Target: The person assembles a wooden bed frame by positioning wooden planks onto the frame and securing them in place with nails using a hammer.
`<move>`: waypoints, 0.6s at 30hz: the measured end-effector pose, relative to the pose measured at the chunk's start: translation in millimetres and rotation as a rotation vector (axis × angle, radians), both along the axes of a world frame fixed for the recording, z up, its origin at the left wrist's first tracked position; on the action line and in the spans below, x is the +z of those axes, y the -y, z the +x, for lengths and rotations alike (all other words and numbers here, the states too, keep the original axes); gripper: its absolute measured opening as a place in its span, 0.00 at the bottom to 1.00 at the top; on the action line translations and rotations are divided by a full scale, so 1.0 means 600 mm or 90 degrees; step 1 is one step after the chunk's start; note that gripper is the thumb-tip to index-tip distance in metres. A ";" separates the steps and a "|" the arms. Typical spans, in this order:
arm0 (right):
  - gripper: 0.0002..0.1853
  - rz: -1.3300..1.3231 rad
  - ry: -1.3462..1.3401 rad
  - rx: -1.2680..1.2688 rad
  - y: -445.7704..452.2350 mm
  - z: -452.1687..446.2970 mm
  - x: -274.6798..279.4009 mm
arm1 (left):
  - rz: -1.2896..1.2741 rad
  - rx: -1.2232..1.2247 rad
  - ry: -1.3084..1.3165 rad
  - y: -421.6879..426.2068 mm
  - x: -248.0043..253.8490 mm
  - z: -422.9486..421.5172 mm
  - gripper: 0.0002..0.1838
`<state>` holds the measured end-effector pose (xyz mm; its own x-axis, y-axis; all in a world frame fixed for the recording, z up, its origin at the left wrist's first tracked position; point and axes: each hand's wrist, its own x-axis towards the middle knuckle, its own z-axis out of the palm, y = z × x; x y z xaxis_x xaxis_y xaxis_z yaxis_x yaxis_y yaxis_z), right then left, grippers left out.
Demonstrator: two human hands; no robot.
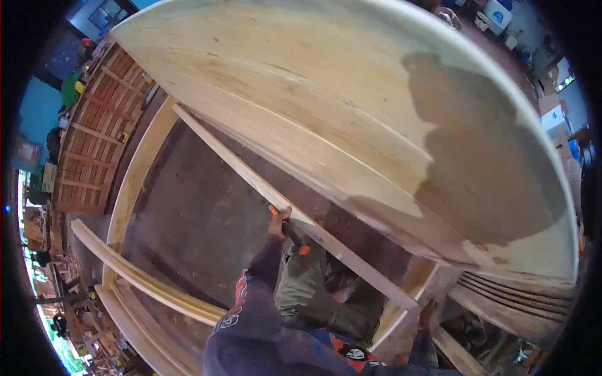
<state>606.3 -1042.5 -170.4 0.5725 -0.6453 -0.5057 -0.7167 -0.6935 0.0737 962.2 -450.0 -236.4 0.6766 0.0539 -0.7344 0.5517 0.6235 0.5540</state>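
Observation:
My left hand point(279, 222) is closed around an orange and black clamp point(293, 237), beside a long straight wooden strip point(351, 258). The strip runs diagonally from the curved frame point(135, 178) at upper left to the lower right. My right hand point(427, 313) is at the strip's lower right end, seen small and dark; its fingers are too unclear to tell whether they grip the wood. Above the strip stands a large rounded wooden panel point(301, 81) with a shadow across its right part.
Curved wooden rails point(147, 282) lie at the lower left. A slatted wooden structure point(94, 141) stands at upper left. Dark floor point(200, 200) shows inside the frame. Grooved wood point(511, 297) is at the lower right, and boxes point(554, 120) stand at the far right.

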 end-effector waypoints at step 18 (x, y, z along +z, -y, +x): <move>0.38 0.130 0.914 -0.359 -0.087 0.139 -0.200 | 0.080 -0.261 0.349 -0.115 -0.155 0.047 0.15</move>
